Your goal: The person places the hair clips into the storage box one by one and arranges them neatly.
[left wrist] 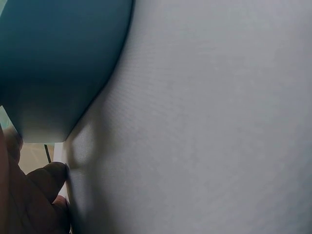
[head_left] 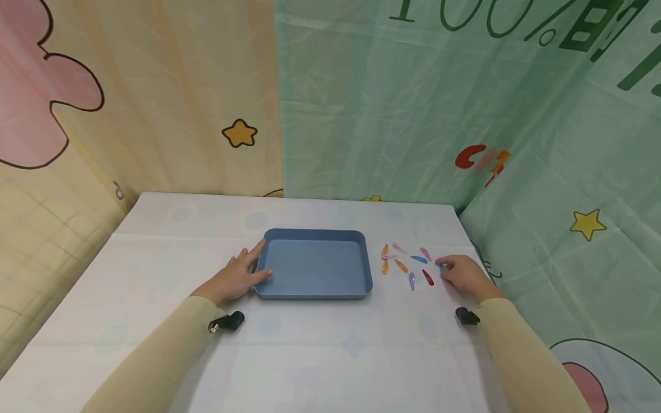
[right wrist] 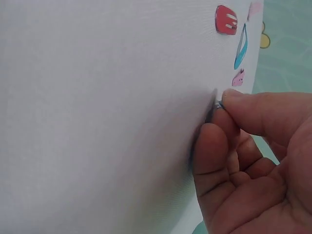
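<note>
L hand [head_left: 234, 279], fingers spread, rested on L edge of shallow blue-grey rectangular tray [head_left: 315, 269], thumb over rim, prob. to steady it; multicoloured teardrop-shaped hair clips [head_left: 419, 259] lay R of tray on white tabletop [head_left: 320, 355]; R hand [head_left: 462, 274] pinched small blue clip [head_left: 442, 268], thumb vs. fingertip, likely b/c so thin

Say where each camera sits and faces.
Head: worn on head, facing forward-down over the tray, clips and table; left hand, right hand, sleeves show.
Left wrist: on that wrist, facing tray and table; left hand partly shows.
Right wrist: on that wrist, facing table and clips; right hand shows.
Head and right wrist share the clips and right hand.
</note>
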The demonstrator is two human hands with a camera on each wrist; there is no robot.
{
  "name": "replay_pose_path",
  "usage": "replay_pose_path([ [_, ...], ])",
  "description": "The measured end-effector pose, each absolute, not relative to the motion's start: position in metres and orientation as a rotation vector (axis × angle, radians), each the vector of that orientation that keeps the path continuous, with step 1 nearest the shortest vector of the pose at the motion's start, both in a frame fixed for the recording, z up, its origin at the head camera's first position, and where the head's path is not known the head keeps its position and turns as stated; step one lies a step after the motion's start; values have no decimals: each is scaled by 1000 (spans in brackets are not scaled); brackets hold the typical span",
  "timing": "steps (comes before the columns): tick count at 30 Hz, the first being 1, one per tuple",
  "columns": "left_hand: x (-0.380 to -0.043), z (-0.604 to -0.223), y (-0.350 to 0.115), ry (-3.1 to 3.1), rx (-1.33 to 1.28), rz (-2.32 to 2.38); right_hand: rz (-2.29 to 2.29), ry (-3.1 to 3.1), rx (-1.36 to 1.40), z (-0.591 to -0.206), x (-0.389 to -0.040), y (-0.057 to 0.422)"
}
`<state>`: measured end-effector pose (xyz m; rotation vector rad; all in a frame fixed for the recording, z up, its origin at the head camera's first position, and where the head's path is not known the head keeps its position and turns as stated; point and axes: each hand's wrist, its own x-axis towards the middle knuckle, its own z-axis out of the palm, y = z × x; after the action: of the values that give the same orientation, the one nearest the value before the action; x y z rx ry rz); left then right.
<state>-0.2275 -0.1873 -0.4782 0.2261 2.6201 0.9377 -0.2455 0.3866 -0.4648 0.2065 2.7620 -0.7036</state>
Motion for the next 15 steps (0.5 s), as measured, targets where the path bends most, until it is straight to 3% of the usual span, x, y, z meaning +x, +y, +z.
replay_pose_path([
  [15, -229, -480, -188, 2624, 236, 930, -1153, 2741, 221, -452, -245, 380],
])
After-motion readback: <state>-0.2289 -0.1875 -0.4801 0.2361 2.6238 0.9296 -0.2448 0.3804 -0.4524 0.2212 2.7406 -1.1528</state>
